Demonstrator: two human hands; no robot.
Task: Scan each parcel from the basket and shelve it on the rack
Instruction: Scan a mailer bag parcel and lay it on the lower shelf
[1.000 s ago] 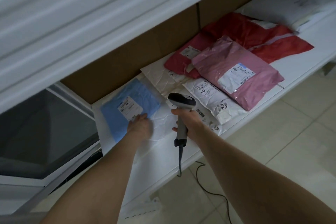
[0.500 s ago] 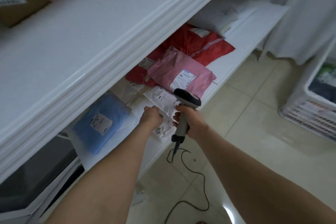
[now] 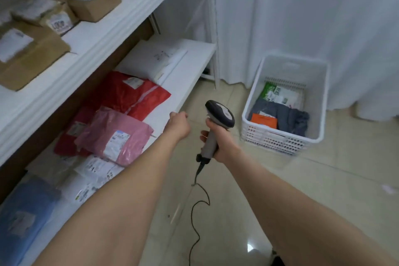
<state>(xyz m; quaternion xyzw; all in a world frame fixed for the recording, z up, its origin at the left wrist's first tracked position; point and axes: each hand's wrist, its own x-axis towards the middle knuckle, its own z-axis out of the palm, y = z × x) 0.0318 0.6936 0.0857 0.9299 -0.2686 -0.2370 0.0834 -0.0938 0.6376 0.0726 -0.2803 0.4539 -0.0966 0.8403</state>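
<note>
- Lower shelf (image 3: 185, 75): a bare strip runs along its front edge to the right corner; the red parcel (image 3: 129, 95) and pink parcel (image 3: 114, 134) crowd the rest.
- Upper shelf (image 3: 103, 34) overhangs it, limiting headroom.
- Basket (image 3: 323, 101) is open-topped; the floor (image 3: 280, 201) before it is crossed only by the scanner cable (image 3: 194, 222).

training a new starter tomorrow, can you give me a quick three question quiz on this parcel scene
1. True or false: the scanner lies in the basket.
2. Which parcel lies partly on top of the red parcel? A pink, B blue, C orange.
3. Where do the parcels still to be scanned wait?

Key
1. False: the right hand grips the scanner.
2. A, the pink parcel.
3. In the basket, which stands on the floor.
</note>
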